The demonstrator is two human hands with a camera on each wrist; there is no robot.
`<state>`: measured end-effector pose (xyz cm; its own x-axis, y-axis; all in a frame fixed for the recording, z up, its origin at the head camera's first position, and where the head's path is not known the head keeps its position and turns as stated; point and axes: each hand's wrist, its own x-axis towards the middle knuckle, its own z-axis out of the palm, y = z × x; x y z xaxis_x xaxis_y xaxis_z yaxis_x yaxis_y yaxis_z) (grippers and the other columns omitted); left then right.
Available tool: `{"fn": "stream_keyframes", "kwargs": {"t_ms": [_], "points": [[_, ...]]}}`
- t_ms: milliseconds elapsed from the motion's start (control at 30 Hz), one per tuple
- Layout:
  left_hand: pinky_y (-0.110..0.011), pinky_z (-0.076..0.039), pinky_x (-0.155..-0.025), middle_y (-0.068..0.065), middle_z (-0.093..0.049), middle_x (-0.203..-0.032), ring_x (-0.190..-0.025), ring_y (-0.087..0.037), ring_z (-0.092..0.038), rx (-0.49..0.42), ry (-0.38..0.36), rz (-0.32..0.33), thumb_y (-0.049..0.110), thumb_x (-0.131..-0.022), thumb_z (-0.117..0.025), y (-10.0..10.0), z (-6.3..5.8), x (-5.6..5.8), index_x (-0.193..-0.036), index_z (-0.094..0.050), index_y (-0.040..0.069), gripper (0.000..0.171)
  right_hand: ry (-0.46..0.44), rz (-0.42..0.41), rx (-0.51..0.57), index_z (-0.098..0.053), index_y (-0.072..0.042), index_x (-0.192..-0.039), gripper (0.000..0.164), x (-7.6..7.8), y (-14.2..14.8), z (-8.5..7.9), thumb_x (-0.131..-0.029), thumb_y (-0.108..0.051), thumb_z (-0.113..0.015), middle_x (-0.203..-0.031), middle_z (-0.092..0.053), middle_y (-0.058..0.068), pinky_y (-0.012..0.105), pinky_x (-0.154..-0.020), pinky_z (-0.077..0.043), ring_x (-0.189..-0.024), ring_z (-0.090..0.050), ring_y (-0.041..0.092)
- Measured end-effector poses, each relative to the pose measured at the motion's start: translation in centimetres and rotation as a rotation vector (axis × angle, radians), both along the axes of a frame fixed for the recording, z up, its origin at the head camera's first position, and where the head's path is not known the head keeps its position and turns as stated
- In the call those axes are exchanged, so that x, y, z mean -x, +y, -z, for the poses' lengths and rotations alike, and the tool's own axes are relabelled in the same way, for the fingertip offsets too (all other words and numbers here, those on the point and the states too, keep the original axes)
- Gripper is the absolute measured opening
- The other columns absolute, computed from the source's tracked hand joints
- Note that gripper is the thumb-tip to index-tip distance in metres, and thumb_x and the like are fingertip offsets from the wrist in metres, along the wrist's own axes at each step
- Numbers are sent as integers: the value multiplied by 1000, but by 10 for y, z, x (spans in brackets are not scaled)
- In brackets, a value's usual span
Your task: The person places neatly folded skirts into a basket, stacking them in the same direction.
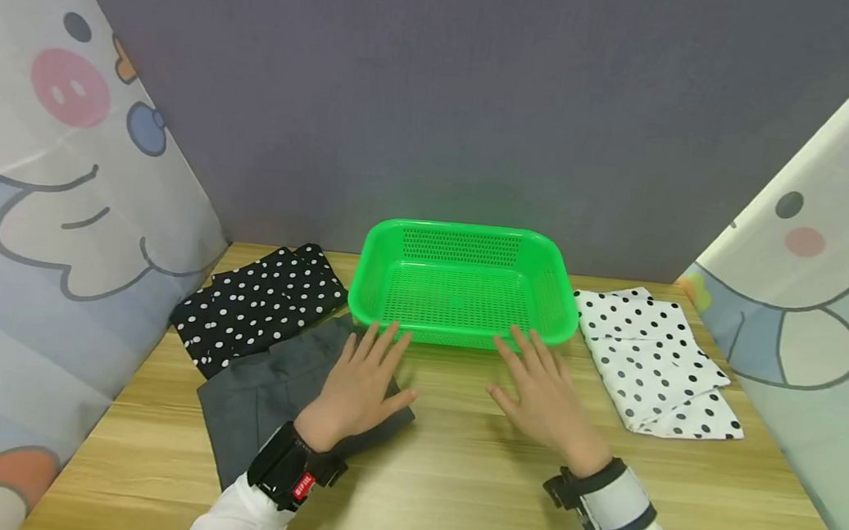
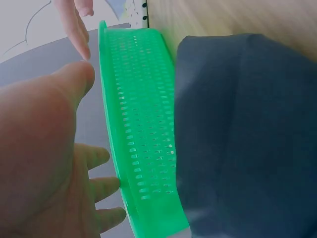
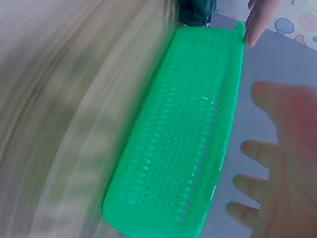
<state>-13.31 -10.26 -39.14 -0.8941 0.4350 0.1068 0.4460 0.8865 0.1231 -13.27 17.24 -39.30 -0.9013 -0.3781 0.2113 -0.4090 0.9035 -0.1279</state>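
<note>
A green plastic basket [image 1: 456, 337] with perforated walls stands at the back middle of the wooden table, and nothing lies in it. My left hand [image 1: 360, 388], fingers spread and palm down, hovers over the folded dark grey cloth [image 1: 252, 401], its fingertips close to the basket's front rim. On the other side my right hand [image 1: 548, 397] is held palm down above the table with its fingers spread, fingertips near the same rim. Both hands hold nothing. In the left wrist view the grey cloth [image 2: 247, 134] lies in front of the basket [image 2: 143, 114].
Folded black cloth with white dots [image 1: 262, 307] lies at the back left, partly beside the grey one. White cloth with black dots [image 1: 657, 363] lies folded to the right of the basket. A grey wall [image 1: 481, 96] rises behind; cartoon-printed panels [image 1: 66, 215] flank the wooden table [image 1: 454, 480].
</note>
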Motion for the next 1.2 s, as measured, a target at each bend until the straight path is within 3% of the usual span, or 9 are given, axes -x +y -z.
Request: {"fn": "stream_keyframes", "kwargs": {"t_ms": [200,400,567,800,1200], "points": [[-59,-19,-107,-10,-16,-153,-139,-36,-13,-6,13,-8,56,-87,-50,-9,5,-11,-147,-23,13,79,33,-48,30,-38,-12,-140,67,-3,-5,5,-84,-40,-62,-149,-25,16,61,-99,-30,-134,-26,39],[-58,-20,-107,-11,-21,-152,-138,-36,-18,-1,8,-35,56,-86,-51,-23,7,-25,-145,-28,12,77,33,-108,66,-43,-12,-137,62,-6,-16,12,-84,-37,-64,-135,-45,16,55,-91,-43,-120,-46,35],[-58,-22,-106,-13,-26,-150,-137,-37,-23,-5,6,-59,52,-86,-54,-37,11,-36,-143,-33,11,73,29,-168,76,-48,-9,-132,58,-6,-29,17,-83,-36,-65,-126,-52,14,51,-89,-45,-114,-51,33],[-58,-26,-103,-14,-33,-146,-133,-38,-30,0,32,-121,46,-86,-58,-61,19,-55,-140,-39,11,67,41,-273,88,-51,-9,-129,54,-4,-52,19,-82,-32,-67,-123,-54,14,48,-90,-45,-111,-53,31],[-57,-32,-99,-16,-42,-139,-126,-39,-39,6,53,-194,34,-87,-60,-95,19,-79,-135,-45,8,56,13,-382,-32,-43,-12,-136,55,-6,-103,21,-88,-35,-58,-132,-49,10,41,-89,-48,-118,-50,26]]}}
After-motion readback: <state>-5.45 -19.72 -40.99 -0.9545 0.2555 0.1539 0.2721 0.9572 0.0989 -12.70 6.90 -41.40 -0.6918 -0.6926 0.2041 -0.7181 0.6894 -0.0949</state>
